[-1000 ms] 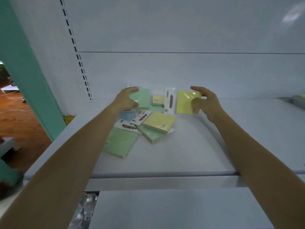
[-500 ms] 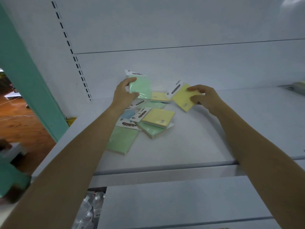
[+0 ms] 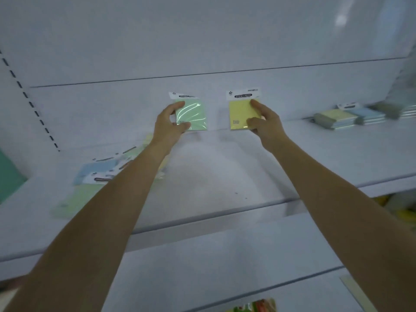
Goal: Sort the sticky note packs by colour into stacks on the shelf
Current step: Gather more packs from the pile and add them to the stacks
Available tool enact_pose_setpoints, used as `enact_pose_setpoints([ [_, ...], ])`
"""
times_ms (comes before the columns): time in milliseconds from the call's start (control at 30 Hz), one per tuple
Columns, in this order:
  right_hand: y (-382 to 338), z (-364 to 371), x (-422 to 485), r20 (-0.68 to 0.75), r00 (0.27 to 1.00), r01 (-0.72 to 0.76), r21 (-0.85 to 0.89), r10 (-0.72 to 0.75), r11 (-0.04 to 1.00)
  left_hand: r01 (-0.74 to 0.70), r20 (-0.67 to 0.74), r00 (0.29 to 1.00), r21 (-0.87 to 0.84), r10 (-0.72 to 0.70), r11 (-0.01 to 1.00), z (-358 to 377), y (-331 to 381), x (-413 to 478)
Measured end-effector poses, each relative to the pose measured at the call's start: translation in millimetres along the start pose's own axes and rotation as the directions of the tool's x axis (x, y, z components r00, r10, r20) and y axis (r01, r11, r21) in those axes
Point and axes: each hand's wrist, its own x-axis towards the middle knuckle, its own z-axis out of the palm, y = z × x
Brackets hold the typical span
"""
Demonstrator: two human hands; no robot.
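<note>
White metal shelf (image 3: 225, 176) below both forearms; white back panel (image 3: 202, 41) beyond the fingertips.

Left hand (image 3: 167, 127): grasping green pack (image 3: 195, 115). Thumb on the lower front face, fingers curled round the left edge. Pack upright, white header card on top, glossy wrap catching light, close to the panel. Contact with the shelf: cannot tell.

Right hand (image 3: 266, 124): grasping yellow pack (image 3: 238, 113). Fingers at the upper right corner, thumb at the lower right corner. Pack upright, header card on top, lettering "STICKY NOTE" legible.

Both packs side by side between the two hands, roughly level, apart, not touching.

Down and left of the left hand, partly hidden by the left forearm: loose pile (image 3: 101, 174) of blue, green and yellow packs, flat on the shelf, blurred. Exact count not readable.

Well right of the right hand, at the rear of the shelf: stacks (image 3: 337, 118) of packs, yellow beside blue, detail blurred.

Well left of the left hand: slotted upright (image 3: 29, 102) on the panel, teal post (image 3: 9, 176) at the frame edge.

Beneath the forearms, nearer than the shelf: lower shelf (image 3: 225, 255), with a coloured packet (image 3: 254, 308) at the bottom edge, contents unreadable.
</note>
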Motion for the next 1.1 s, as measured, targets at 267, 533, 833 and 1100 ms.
enact_pose_setpoints([
  [267,-20.2,-177.3,-8.9,-0.077,0.996,0.035,-0.192,-0.051,0.981,0.016,0.117,0.993,-0.132,0.000,0.991,173.7,30.2,-16.2],
  [533,-37.5,-309.7,-8.5,-0.157,0.985,0.008,-0.336,-0.064,0.942,0.052,0.180,0.983,-0.186,-0.018,0.981,306.1,46.7,-14.1],
  [833,-50.4,-350.2,62.7,-0.124,0.985,0.075,-0.324,-0.121,0.943,0.000,0.135,0.991,-0.160,0.022,0.987,370.8,49.4,40.1],
  [1100,-38.8,-334.5,143.3,-0.003,0.998,0.062,-0.423,-0.070,0.904,-0.005,0.067,0.998,-0.172,0.017,0.985,371.3,36.9,74.6],
])
